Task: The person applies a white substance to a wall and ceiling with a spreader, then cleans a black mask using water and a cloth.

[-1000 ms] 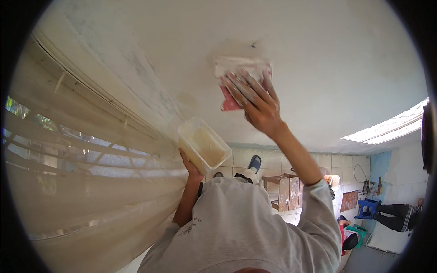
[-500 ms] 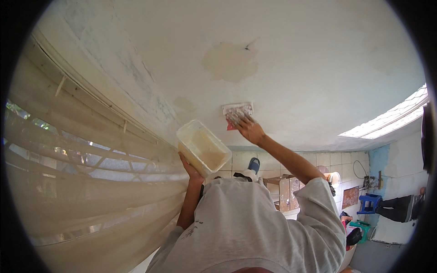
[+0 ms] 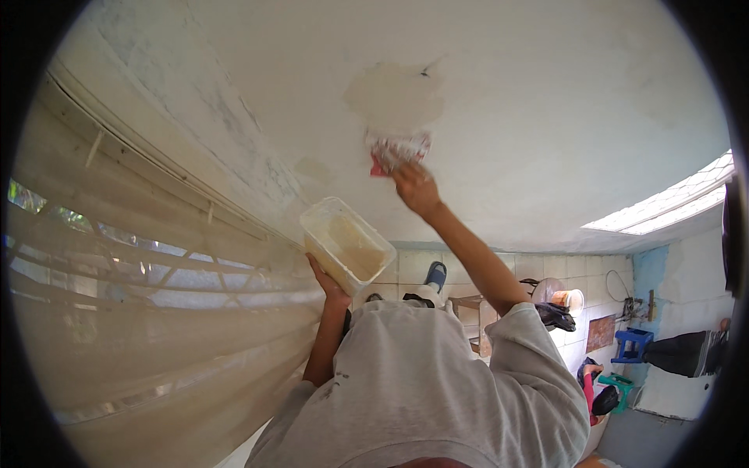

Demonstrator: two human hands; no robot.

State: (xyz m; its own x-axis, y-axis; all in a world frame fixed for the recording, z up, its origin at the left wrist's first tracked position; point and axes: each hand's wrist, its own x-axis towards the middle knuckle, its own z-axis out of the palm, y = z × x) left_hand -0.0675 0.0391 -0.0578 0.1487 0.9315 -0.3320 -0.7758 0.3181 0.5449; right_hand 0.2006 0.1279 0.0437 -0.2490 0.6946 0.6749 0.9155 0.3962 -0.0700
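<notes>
A pale plastic tub of beige material rests in my left hand, whose fingers wrap round its lower left side. On the white wall ahead, my right hand grips a red scraper smeared with white paste, slightly blurred. Just above the scraper is a beige patch with a small dark mark.
A sheer curtain hangs at left. A barred window is at right. Below are the tiled floor, a wooden step, a bucket and plastic stools. Two people are at lower right.
My right hand and scraper went down from the patch, uncovering it, then moved back up and slightly left. My left hand still holds the tub in about the same place.
</notes>
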